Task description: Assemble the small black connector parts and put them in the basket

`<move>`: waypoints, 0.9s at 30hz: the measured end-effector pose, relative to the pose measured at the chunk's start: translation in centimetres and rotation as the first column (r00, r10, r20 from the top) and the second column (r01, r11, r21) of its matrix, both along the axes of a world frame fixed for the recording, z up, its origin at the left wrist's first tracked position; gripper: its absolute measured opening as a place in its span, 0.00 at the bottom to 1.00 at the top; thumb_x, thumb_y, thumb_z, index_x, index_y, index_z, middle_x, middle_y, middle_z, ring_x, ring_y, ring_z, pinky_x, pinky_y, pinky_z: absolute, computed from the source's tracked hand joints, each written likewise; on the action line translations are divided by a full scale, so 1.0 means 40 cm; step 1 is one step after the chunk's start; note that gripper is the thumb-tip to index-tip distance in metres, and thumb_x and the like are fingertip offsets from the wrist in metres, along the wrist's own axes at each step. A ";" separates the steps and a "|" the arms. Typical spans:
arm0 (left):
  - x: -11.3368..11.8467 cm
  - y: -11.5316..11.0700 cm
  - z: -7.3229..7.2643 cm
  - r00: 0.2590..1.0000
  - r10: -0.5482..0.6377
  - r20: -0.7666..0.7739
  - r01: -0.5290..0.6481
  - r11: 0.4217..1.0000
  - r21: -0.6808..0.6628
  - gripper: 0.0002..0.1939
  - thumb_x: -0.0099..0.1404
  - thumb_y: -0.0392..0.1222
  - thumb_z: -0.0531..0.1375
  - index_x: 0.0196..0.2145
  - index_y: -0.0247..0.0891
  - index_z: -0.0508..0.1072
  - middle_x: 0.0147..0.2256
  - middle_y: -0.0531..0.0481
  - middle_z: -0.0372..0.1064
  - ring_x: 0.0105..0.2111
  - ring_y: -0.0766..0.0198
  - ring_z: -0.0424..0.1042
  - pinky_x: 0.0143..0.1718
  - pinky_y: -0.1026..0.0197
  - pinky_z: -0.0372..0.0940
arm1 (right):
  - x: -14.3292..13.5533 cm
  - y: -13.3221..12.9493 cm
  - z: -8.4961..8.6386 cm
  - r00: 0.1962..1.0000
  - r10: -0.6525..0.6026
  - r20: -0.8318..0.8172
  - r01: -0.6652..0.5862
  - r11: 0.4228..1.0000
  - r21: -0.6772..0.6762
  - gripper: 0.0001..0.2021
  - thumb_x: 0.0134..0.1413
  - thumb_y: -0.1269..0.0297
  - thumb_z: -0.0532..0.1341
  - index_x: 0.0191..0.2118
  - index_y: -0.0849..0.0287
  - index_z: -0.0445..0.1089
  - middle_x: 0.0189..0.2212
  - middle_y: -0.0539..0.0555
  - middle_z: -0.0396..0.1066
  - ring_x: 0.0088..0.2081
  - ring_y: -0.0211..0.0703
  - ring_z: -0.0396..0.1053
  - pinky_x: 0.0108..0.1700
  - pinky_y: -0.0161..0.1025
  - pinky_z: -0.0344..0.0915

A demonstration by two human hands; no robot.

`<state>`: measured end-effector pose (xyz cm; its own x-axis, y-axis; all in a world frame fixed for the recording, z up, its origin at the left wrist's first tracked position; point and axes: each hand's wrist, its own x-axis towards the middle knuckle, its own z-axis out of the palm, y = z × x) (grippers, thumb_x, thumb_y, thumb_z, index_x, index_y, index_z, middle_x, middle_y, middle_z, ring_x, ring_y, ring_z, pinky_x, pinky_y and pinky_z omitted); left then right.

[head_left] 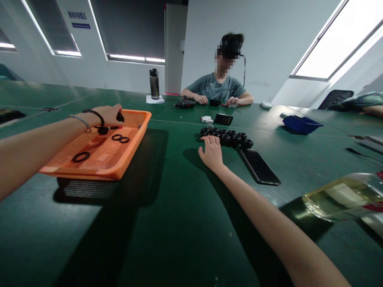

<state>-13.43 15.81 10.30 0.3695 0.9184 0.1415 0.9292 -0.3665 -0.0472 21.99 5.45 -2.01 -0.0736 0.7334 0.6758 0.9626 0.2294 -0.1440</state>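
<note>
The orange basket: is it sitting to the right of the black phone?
No, the orange basket is on the left, with the black phone over on the right.

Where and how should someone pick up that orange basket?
Probably by the rim of the orange basket, one hand each at left and right, fingers hooking under from outside: it is wide, shallow and open-topped, and its rim forms a lip.

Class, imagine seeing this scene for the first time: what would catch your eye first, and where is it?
Probably the bright orange basket on the left, with the left hand over it and black rings inside. Next, perhaps the cluster of glossy black round pieces near the middle, the right hand at its near side.
</note>
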 end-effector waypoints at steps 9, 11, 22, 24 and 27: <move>0.348 -0.297 0.025 0.851 -0.426 -0.307 0.405 0.905 -0.132 0.22 0.59 0.56 0.51 0.44 0.36 0.63 0.34 0.45 0.71 0.30 0.58 0.70 0.29 0.62 0.59 | -0.013 -0.039 -0.009 0.998 0.037 -0.049 -0.042 0.994 -0.102 0.12 0.46 0.72 0.53 0.40 0.63 0.64 0.38 0.60 0.62 0.43 0.52 0.57 0.46 0.46 0.60; 0.399 -0.365 -0.039 0.750 -0.570 -0.335 0.536 0.821 -0.197 0.19 0.59 0.56 0.53 0.41 0.39 0.64 0.34 0.45 0.72 0.31 0.57 0.71 0.28 0.62 0.59 | -0.014 -0.046 -0.010 0.998 0.042 -0.053 -0.048 0.992 -0.116 0.12 0.46 0.72 0.53 0.39 0.63 0.64 0.38 0.60 0.62 0.43 0.51 0.57 0.45 0.46 0.60; 0.383 -0.336 -0.079 0.765 -0.598 -0.239 0.589 0.800 -0.116 0.27 0.61 0.61 0.44 0.45 0.37 0.62 0.41 0.44 0.66 0.37 0.57 0.68 0.32 0.60 0.61 | -0.014 -0.048 -0.010 0.997 0.051 -0.050 -0.058 0.985 -0.165 0.12 0.47 0.72 0.53 0.40 0.63 0.63 0.38 0.60 0.63 0.43 0.50 0.58 0.45 0.45 0.61; 0.342 -0.263 -0.031 0.831 -0.517 -0.204 0.534 0.845 0.033 0.25 0.63 0.58 0.42 0.45 0.36 0.63 0.43 0.45 0.64 0.40 0.59 0.65 0.39 0.61 0.59 | -0.014 -0.049 -0.011 0.997 0.056 -0.053 -0.064 0.983 -0.173 0.12 0.47 0.72 0.53 0.40 0.63 0.63 0.39 0.60 0.64 0.43 0.50 0.59 0.45 0.45 0.61; 0.235 -0.149 0.012 0.973 -0.194 -0.128 0.216 0.958 0.187 0.23 0.65 0.52 0.42 0.45 0.30 0.62 0.45 0.43 0.61 0.45 0.57 0.58 0.45 0.56 0.54 | -0.015 -0.052 -0.011 0.996 0.070 -0.062 -0.080 0.979 -0.186 0.12 0.47 0.72 0.53 0.41 0.63 0.63 0.38 0.60 0.64 0.43 0.50 0.59 0.45 0.46 0.61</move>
<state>-4.04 9.87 10.79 0.5700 0.7788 0.2620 0.8204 -0.5218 -0.2337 21.39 3.36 -2.44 -0.1000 0.8415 0.5309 0.9333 0.2643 -0.2431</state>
